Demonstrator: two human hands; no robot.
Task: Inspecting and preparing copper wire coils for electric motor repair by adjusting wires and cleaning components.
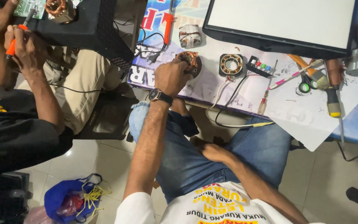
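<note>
My left hand (170, 76), with a dark wristwatch on its wrist, reaches to the table edge and grips a round motor stator with copper windings (190, 61). My right hand (214, 152) rests on my lap on the blue jeans, fingers curled loosely with nothing visible in them. A second stator (231, 64) with a copper coil and white wires lies just right of the held one. A small white motor part (189, 35) sits behind them.
A co-worker in black at the left holds an orange-handled tool (11, 46) over a dark table (83, 25). A white-screened monitor (278, 23), screwdrivers (333, 99), scissors (305, 85), a brush and a pen lie at the right. A blue bag (69, 198) sits on the floor.
</note>
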